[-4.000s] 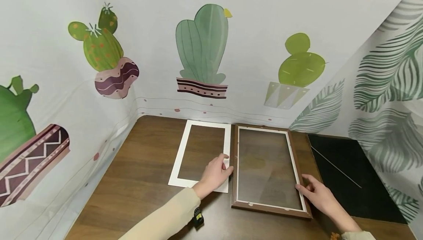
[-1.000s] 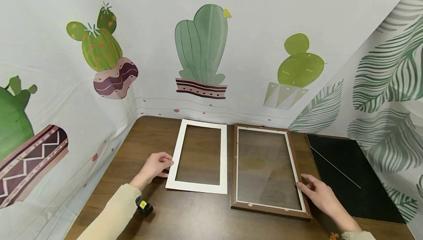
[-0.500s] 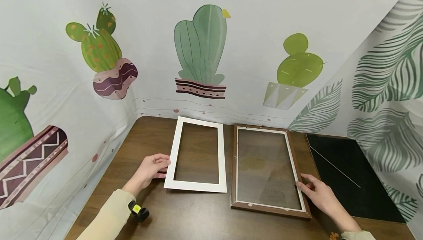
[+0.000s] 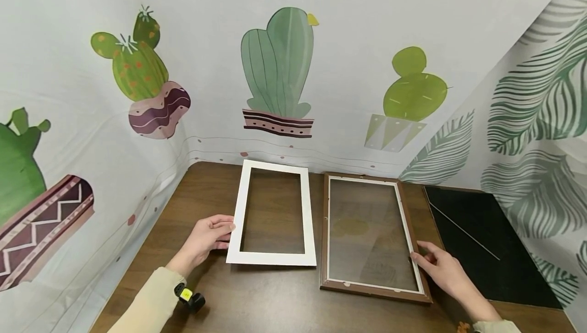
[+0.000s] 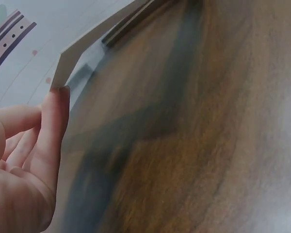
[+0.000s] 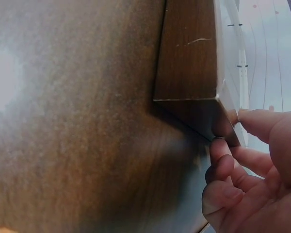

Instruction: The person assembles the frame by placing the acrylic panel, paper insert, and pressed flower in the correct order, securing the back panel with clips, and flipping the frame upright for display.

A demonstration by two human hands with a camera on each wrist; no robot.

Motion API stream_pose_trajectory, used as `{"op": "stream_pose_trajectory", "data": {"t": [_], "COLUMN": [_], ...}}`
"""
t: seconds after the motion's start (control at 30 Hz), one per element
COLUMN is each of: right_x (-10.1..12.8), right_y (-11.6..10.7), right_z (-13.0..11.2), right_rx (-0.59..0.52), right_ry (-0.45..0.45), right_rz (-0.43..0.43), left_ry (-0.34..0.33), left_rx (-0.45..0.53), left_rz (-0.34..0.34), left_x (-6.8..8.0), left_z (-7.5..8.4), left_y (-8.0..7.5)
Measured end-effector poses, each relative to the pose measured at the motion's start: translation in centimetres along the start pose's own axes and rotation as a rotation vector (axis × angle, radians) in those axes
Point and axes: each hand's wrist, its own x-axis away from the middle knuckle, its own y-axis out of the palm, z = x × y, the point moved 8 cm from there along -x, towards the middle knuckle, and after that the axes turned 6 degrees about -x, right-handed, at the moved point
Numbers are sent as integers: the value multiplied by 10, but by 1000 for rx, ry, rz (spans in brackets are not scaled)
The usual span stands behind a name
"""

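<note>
My left hand (image 4: 202, 238) pinches the left edge of a white picture mat (image 4: 270, 258), a thin card border with a rectangular opening. In the left wrist view the mat (image 5: 82, 43) is held off the table, thumb on one face and fingers on the other. My right hand (image 4: 442, 269) grips the right side of a brown wooden picture frame (image 4: 376, 295). In the right wrist view the thumb lies on top of the frame (image 6: 189, 53), with curled fingers against its side. A clear pane (image 4: 367, 241) fills the frame, which lies on the table.
A black board (image 4: 513, 266) lies right of the frame, with a thin pale rod or line (image 4: 468, 231) across it. The wooden table (image 4: 275, 307) backs onto a white cloth (image 4: 348, 68) printed with cacti and leaves. A black device (image 4: 194, 300) sits at my left wrist.
My left hand has gone from the mat's right edge to its left edge and taken hold. The mat has risen off the table and shifted slightly left. My right hand stays at the frame.
</note>
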Motion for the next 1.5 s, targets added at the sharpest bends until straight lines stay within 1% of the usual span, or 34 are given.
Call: {"op": "stream_pose_trajectory", "data": {"t": [0.17, 0.33, 0.53, 0.63, 0.8, 0.97, 1.13, 1.23, 1.33, 1.5], "right_x": [0, 1, 1, 1, 3, 5, 5, 4, 4, 4], "right_y": [-1, -3, -4, -3, 4, 9, 11, 12, 14, 16], "right_z": [0, -1, -6, -9, -14, -21, -29, -32, -34, -36], "right_rx": [5, 19, 48, 50, 34, 28, 18, 2, -12, -11], "right_ry": [0, -28, -71, -75, -63, -75, -96, -97, -97, -93], "right_rz": [3, 30, 78, 90, 92, 99, 106, 104, 103, 97], "left_ry": [-4, 17, 27, 36, 20, 0, 19, 35, 38, 50], "left_rx": [49, 84, 105, 105, 115, 119, 109, 103, 105, 119], "left_rz": [-25, -75, -121, -149, -143, -142, -160, -165, -173, -187], "left_x": [7, 14, 20, 21, 21, 19, 19, 18, 17, 14], "left_z": [2, 8, 18, 21, 21, 18, 25, 30, 32, 35], "left_y": [5, 20, 46, 60, 81, 103, 127, 142, 157, 174]}}
